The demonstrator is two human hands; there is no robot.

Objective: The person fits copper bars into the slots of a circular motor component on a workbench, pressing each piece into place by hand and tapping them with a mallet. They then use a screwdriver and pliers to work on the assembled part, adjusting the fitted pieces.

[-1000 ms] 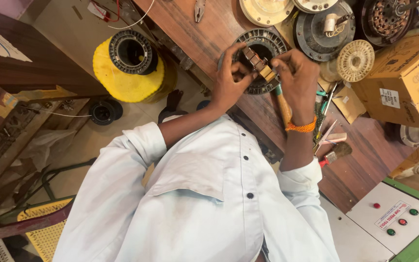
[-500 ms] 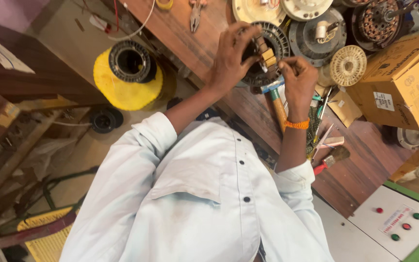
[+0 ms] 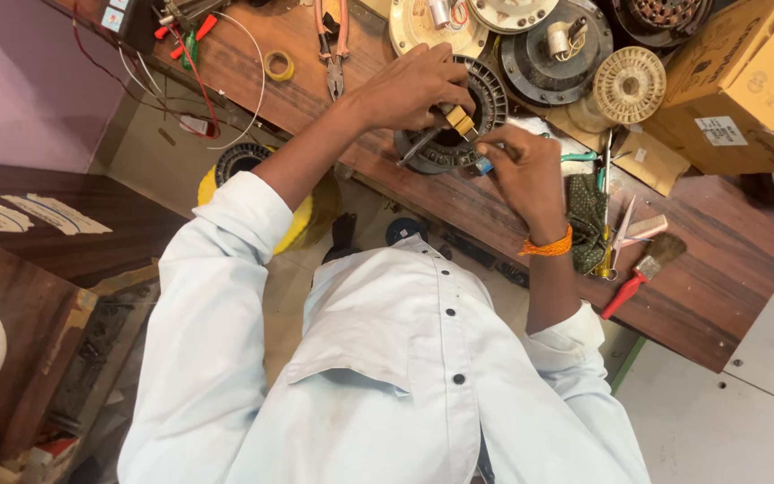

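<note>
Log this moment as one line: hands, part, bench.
left hand: on tan block atop stator ring | right hand: pinching small blue piece at ring edge | bench: pliers, red-handled brush

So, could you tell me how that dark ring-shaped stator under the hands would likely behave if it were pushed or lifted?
The stator looks like stacked metal, so it is probably stiff and heavy for its size. It lies flat on the wooden bench, so a push would likely slide it, not roll it. The left hand and right hand both rest on it, which should steady it.
</note>
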